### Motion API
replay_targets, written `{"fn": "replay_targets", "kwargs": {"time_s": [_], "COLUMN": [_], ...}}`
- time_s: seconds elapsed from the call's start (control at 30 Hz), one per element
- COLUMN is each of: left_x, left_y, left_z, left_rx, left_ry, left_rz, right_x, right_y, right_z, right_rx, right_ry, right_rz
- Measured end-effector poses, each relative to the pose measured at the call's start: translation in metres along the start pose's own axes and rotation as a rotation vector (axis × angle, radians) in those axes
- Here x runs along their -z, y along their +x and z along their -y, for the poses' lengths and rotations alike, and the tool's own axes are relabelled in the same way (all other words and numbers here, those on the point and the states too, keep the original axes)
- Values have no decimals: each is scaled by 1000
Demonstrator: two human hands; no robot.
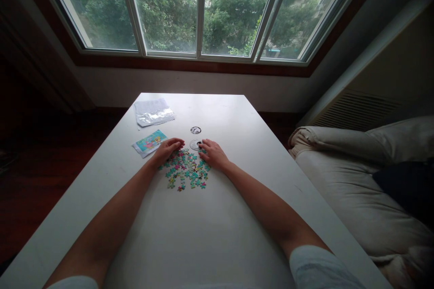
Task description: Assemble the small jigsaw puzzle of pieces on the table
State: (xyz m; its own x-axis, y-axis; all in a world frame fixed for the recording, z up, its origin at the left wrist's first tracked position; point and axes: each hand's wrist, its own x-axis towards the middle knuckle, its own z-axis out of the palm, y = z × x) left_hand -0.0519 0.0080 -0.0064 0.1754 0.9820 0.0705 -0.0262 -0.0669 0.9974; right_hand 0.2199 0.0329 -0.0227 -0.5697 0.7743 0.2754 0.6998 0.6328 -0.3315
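A loose pile of small jigsaw puzzle pieces [185, 170], mostly teal with some pink and yellow, lies on the white table [203, 226]. At the pile's upper left edge rests my left hand [168, 150], its fingers loosely curved and pointing inward. My right hand [214, 155] lies palm down at the upper right edge, fingers stretched out and touching the tabletop beside the pieces. Some pieces are partly hidden by both hands. Just left of my left hand is a colourful picture card [151, 142] with a teal background.
A clear plastic bag [154, 113] with white paper lies at the table's far left. Beyond the pile is a round hole [195, 130] in the tabletop, with a round disc [194, 144] close to my right fingertips. A beige sofa [356, 180] stands on the right; a window [200, 13] is ahead.
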Motion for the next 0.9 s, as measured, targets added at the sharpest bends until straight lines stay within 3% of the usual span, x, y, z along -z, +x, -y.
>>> {"fn": "replay_targets", "kwargs": {"time_s": [0.9], "left_x": [2], "left_y": [1], "left_z": [4], "left_rx": [-11], "left_ry": [27], "left_rz": [9], "right_x": [0], "right_y": [0], "right_z": [0], "right_rx": [-3], "right_ry": [-12], "right_rz": [4]}}
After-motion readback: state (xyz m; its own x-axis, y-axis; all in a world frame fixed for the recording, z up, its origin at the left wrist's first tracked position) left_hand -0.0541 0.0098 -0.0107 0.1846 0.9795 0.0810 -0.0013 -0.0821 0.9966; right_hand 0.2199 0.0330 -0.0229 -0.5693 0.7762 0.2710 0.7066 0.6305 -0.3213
